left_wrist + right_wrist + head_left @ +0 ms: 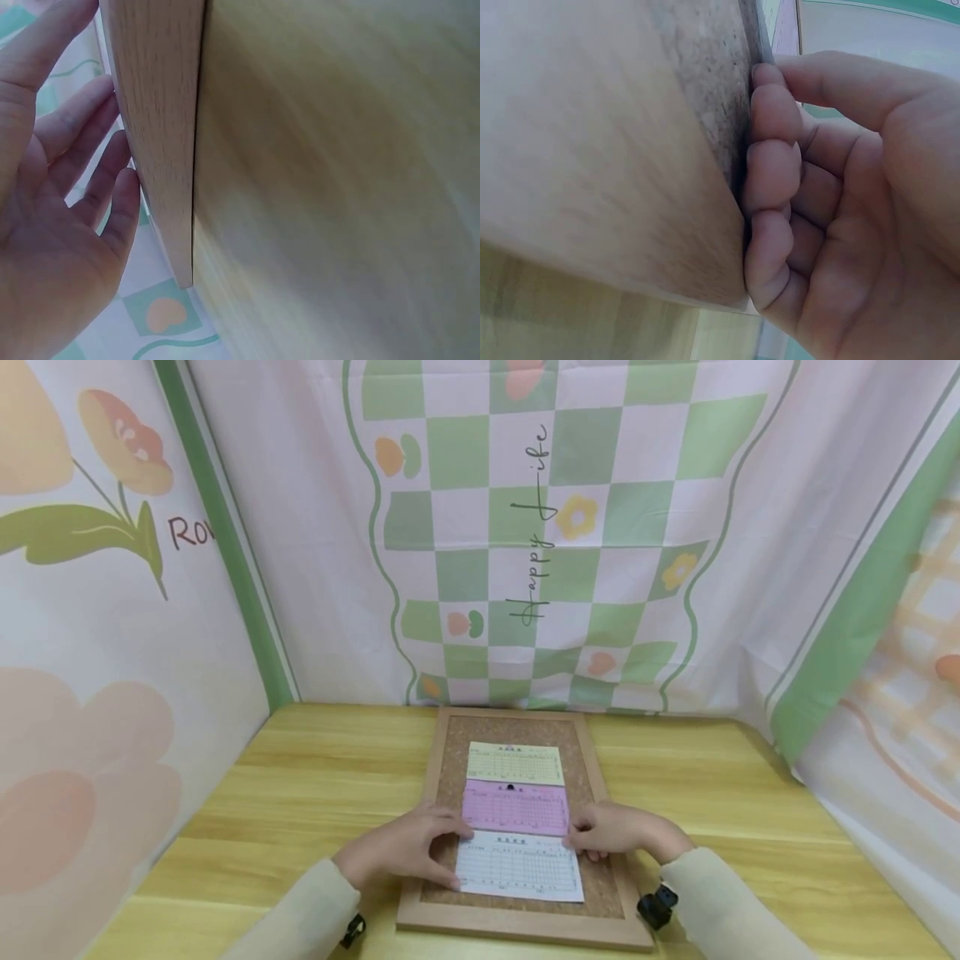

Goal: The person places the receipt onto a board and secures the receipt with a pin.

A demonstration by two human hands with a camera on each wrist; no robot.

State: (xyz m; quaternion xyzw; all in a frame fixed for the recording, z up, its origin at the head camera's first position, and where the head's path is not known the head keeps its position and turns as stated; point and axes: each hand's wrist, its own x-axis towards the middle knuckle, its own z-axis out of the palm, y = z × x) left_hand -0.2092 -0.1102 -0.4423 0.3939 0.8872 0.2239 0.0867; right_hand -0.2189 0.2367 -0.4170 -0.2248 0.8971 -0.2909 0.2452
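Note:
A white printed form slip [517, 867] lies on the lower part of a wood-framed cork board [600, 881], just below a pink form [516, 807] and a yellow form [514, 763]. A dark round pin [511, 787] sits at the pink form's top edge. My left hand [408, 845] rests at the white slip's left side, fingers spread, thumb at its lower corner and fingertips near its upper corner. My right hand [618, 831] pinches the slip's upper right edge between thumb and forefinger. In the right wrist view the other fingers curl against the cork [712, 90].
The board lies on a wood-grain table [300, 810], its far end near a hanging cloth [517, 527] with green checks. Printed cloth [90, 635] also hangs at the left. The board's raised wooden frame [161, 112] runs beneath the left hand.

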